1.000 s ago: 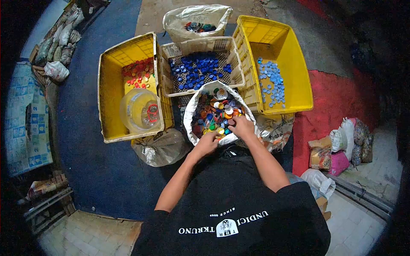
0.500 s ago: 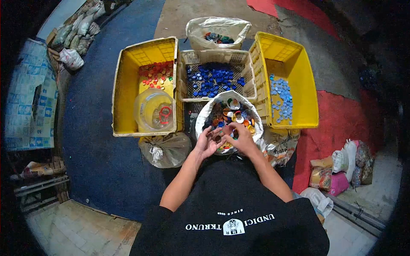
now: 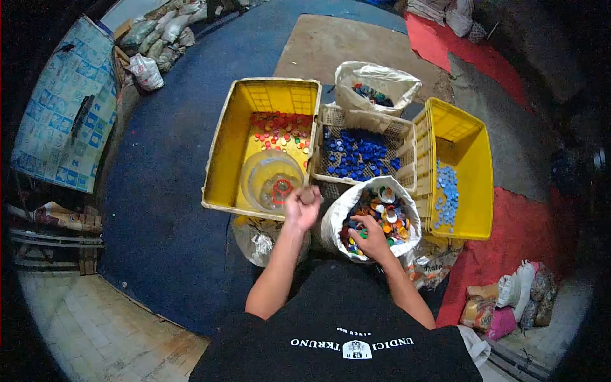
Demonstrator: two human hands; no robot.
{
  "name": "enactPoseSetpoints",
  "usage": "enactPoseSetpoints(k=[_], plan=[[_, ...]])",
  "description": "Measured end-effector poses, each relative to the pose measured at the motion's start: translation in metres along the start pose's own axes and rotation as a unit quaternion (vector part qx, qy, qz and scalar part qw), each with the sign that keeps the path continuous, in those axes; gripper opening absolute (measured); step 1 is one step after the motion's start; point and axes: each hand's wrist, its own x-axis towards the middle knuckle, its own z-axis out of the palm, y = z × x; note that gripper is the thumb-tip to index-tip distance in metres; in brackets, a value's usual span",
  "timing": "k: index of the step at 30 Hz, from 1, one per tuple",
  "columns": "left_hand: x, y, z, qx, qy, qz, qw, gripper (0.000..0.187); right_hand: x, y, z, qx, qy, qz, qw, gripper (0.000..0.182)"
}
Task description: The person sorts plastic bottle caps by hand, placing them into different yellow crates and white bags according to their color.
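Observation:
My left hand is closed around a blurred brown cap, beside the clear round tub in the left yellow crate. Over the white sack of mixed caps, my right hand hangs with thumb and fingers apart; nothing shows between them. Red caps are spread in the left yellow crate, and a red ring shows at the tub.
Blue caps fill part of a white basket. Light blue caps lie in the right yellow crate. Behind stands another sack with caps. Tied bags sit below the crates; more bags are on the right.
The view has shifted, so the crates appear further right. My left hand has moved away from my right hand, leftward from the sack to the left crate's edge. My right hand remains over the sack.

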Motion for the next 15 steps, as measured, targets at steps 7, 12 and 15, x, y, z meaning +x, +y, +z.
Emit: enactPoseSetpoints(k=[7,12,15], plan=[[0.059,0.044,0.086,0.080,-0.040,-0.013,0.996,0.099,0.017,-0.013,0.013,-0.005,-0.016,-0.022,1.000,0.034],[0.035,-0.008,0.026,0.240,0.002,-0.047,0.970,0.063,0.014,0.005,0.000,-0.033,0.049,-0.025,0.998,0.035],[-0.007,-0.046,0.008,0.440,0.006,-0.023,0.898,0.043,0.002,0.020,-0.024,-0.062,0.094,0.020,0.993,0.033]])
